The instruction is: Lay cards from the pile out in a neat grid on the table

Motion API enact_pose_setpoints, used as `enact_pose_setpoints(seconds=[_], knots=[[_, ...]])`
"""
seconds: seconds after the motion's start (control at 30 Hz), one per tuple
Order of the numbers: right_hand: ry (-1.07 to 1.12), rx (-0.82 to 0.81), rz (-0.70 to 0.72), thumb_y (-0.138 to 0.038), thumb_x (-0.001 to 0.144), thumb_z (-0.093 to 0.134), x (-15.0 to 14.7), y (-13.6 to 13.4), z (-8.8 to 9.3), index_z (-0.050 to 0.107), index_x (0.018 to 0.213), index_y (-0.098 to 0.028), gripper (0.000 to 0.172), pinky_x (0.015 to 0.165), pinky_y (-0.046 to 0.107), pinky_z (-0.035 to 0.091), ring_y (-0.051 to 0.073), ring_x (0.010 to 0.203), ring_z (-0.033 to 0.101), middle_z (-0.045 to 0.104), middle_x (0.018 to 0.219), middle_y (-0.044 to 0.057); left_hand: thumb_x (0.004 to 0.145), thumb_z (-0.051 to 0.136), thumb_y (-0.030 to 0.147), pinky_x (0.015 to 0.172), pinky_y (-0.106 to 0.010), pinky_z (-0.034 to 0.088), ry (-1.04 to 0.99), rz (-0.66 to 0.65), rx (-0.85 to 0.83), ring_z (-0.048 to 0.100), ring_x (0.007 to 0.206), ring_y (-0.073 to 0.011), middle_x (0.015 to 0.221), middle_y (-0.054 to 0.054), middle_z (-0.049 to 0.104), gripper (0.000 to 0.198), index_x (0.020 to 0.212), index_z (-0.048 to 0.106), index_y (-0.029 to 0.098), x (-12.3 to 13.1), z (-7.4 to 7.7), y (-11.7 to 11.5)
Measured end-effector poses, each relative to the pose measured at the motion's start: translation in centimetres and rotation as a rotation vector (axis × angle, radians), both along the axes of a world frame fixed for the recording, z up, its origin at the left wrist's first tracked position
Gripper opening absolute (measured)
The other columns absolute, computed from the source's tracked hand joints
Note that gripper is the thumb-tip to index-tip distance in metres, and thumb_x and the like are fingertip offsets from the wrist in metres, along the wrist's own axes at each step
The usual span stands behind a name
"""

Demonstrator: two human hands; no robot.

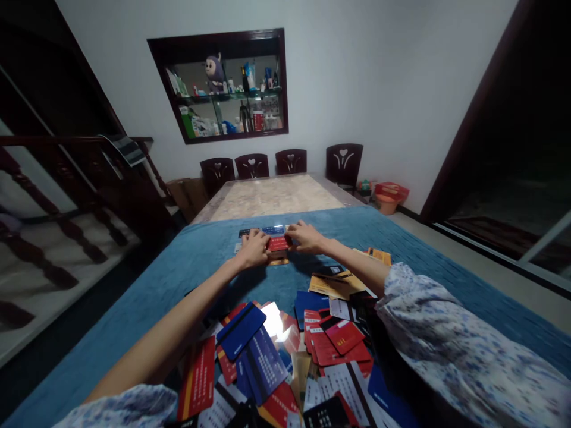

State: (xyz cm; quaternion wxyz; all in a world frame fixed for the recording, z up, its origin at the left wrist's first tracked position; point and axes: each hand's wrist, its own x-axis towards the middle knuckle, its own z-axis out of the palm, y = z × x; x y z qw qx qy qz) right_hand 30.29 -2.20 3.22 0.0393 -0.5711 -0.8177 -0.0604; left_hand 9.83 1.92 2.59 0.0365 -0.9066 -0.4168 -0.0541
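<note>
Blue cloth [214, 235] covers the near part of the long table [276, 195]; dark chairs [343, 163] stand along its far end. Red card [279, 243] lies between my two hands at mid-cloth. Left hand [253, 248]: fingers bent in, gripping the card's left edge. Right hand [307, 238]: fingers curled, gripping the right edge. Blue card [273, 230] is just beyond; orange-brown card [279, 261] on the near side. Loose heap of mixed cards [336, 336] spreads nearer me, below my forearms, some overlapping.
</note>
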Motion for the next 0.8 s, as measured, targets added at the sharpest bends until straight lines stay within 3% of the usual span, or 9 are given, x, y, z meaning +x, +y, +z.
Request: enact_pose_setpoints(seconds=[0.4, 0.8], knots=[[-0.014, -0.070, -0.049, -0.039, 0.084, 0.062, -0.6, 3.7, -1.0, 0.068, 0.116, -0.024, 0.037, 0.087, 0.040, 0.044, 0.032, 0.116, 0.046, 0.058, 0.129, 0.011, 0.081, 0.054, 0.024, 0.099, -0.054, 0.032, 0.035, 0.039, -0.051, 0.034, 0.128, -0.0344, 0.132, -0.012, 0.057, 0.040, 0.121, 0.061, 0.023, 0.1, -0.9, 3.2], [-0.061, -0.099, -0.069, -0.039, 0.081, 0.064, -0.9, 5.2, -1.7, 0.071, 0.111, -0.024, 0.034, 0.085, 0.036, 0.044, 0.033, 0.116, 0.052, 0.063, 0.126, 0.011, 0.080, 0.054, 0.020, 0.097, -0.056, 0.036, 0.070, 0.073, -0.093, 0.038, 0.128, -0.0368, 0.126, -0.012, 0.061, 0.027, 0.103, 0.068, 0.021, 0.9, -1.4, 4.3]])
